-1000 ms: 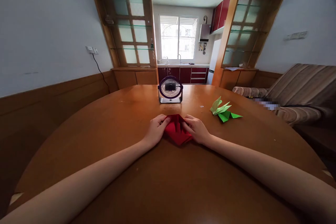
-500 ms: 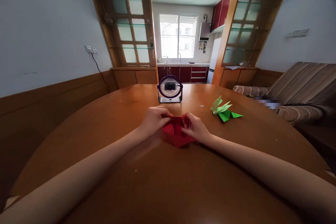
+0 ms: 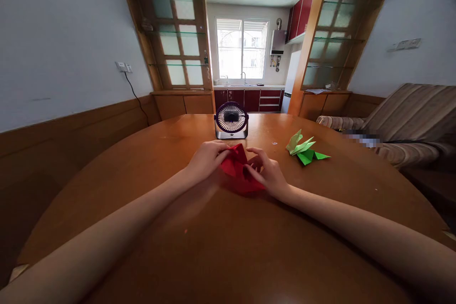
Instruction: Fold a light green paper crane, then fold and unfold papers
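Observation:
A partly folded sheet of red origami paper [image 3: 238, 171] lies on the table between my hands, with a raised flap at its far side. My left hand [image 3: 208, 159] is closed on the paper's upper left edge, thumb on top and fingers behind. At the right side of the paper is my right hand [image 3: 269, 173]. Its thumb rests against the red paper, while the index finger stretches out above, apart from the thumb. The lower right corner of the paper runs under this hand. To the right sits a green folded-paper figure [image 3: 304, 149], light and darker green, touched by neither hand.
A small dark purple desk fan [image 3: 231, 118] stands beyond my hands on the round wooden table [image 3: 228, 247]. A small white scrap [image 3: 274, 143] lies right of the fan. A striped armchair [image 3: 409, 118] is at the right, beyond the table edge.
The red paper's far flap has risen and tilted up at my left fingers. My right fingers have come off the far edge and spread apart. The fan and green figure have not moved.

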`<state>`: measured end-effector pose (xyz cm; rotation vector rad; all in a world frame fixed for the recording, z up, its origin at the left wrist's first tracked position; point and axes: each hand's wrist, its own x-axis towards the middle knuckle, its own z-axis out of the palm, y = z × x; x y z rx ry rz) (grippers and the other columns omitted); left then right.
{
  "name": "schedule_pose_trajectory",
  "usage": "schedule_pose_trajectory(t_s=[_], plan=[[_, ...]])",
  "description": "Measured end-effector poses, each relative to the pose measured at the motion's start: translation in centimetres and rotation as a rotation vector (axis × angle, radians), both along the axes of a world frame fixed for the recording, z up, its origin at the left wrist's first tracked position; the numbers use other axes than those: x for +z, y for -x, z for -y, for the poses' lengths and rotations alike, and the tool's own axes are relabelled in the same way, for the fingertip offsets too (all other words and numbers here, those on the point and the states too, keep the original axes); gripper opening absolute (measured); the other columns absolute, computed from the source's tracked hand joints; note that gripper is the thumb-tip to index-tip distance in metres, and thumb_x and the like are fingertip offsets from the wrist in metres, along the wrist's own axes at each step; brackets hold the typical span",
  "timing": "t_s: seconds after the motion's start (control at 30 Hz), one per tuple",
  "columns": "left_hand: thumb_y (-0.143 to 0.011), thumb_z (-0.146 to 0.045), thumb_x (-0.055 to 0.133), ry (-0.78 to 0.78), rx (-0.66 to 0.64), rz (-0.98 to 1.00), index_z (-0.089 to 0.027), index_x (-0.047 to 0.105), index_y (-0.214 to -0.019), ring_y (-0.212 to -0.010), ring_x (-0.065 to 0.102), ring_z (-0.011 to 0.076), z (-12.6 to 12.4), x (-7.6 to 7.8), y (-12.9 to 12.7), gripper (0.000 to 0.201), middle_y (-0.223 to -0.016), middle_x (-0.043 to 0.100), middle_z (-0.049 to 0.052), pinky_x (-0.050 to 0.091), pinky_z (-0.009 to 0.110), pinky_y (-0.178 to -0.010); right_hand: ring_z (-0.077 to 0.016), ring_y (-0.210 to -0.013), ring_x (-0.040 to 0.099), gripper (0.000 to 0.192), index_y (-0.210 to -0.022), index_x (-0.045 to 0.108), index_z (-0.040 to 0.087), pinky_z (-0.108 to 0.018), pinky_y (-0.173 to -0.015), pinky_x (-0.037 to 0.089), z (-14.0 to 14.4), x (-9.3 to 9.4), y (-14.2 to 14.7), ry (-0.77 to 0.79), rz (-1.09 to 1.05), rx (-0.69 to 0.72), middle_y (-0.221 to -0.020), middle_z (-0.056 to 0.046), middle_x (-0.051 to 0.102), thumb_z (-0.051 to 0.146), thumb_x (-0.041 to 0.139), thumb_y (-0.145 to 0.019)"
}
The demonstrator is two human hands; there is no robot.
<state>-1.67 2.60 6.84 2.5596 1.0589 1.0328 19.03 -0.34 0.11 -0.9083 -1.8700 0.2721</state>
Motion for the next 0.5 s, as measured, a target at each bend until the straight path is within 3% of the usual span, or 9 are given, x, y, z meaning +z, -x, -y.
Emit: schedule_pose_trajectory(t_s=[0.13,0.2,0.27,0.33,0.37,0.43,0.5], plan=[[-0.087,-0.027,0.05,0.267,-0.019,0.09,-0.016,0.07,-0.084,-0.065,0.06,0.014,-0.9,-0.3,0.1,0.023,-0.073,0.069,0.002,0.044,0.024,-0.059,-0.0163,-0.069,0.063,0.032,-0.115,0.046,0.023,-0.027,-0.06,0.047,-0.2,0.3,0.0,0.011,-0.175,-0.034,-0.077,-0.001,0.065,0.032,0.059,-0.087],[-0.084,-0.025,0.053,0.211,0.016,0.113,-0.015,0.067,-0.089,-0.067,0.06,0.0142,-1.0,-0.8,0.2,0.017,-0.078,0.068,0.004,0.045,0.025,-0.059,-0.0164,-0.069,0.062,0.031,-0.112,0.046,0.023,-0.027,-0.06,0.047,-0.3,0.5,0.0,0.036,-0.237,-0.032,-0.077,-0.001,0.064,0.035,0.06,-0.087],[-0.081,-0.02,0.056,-0.057,0.109,0.108,-0.015,0.061,-0.093,-0.071,0.058,0.0149,-0.9,-1.2,0.2,0.014,-0.087,0.065,0.005,0.045,0.026,-0.061,-0.0163,-0.07,0.062,0.031,-0.109,0.046,0.023,-0.027,-0.06,0.048,-0.3,0.6,0.1,0.065,-0.281,-0.021,-0.077,-0.001,0.063,0.036,0.061,-0.086],[-0.083,-0.016,0.055,-0.438,0.135,0.02,-0.016,0.056,-0.09,-0.073,0.055,0.0156,-0.6,-1.5,0.4,0.007,-0.087,0.061,0.005,0.043,0.028,-0.063,-0.0162,-0.071,0.062,0.03,-0.107,0.046,0.023,-0.027,-0.06,0.048,-0.3,0.7,0.2,0.093,-0.319,-0.001,-0.078,-0.001,0.063,0.037,0.062,-0.085],[-0.086,-0.015,0.052,-0.623,0.085,-0.068,-0.017,0.055,-0.086,-0.072,0.053,0.0156,-0.5,-1.5,0.5,0.004,-0.083,0.06,0.004,0.042,0.028,-0.063,-0.016,-0.071,0.061,0.03,-0.106,0.046,0.023,-0.027,-0.061,0.049,-0.3,0.7,0.3,0.107,-0.341,0.017,-0.078,-0.001,0.062,0.037,0.062,-0.085],[-0.091,-0.013,0.046,-0.903,-0.106,-0.282,-0.019,0.053,-0.077,-0.068,0.05,0.0153,-0.5,-1.5,0.7,0.016,-0.074,0.058,0.002,0.039,0.028,-0.064,-0.0149,-0.07,0.061,0.03,-0.104,0.046,0.024,-0.026,-0.059,0.049,-0.4,0.6,0.3,0.14,-0.389,0.058,-0.079,0.0,0.061,0.037,0.063,-0.084],[-0.093,-0.011,0.043,-1.009,-0.264,-0.453,-0.018,0.053,-0.075,-0.069,0.05,0.0148,-0.5,-1.4,0.7,0.022,-0.072,0.058,0.001,0.038,0.028,-0.065,-0.013,-0.064,0.06,0.031,-0.101,0.045,0.024,-0.024,-0.054,0.048,-0.6,0.4,0.3,0.183,-0.437,0.098,-0.079,0.001,0.059,0.038,0.065,-0.082]])
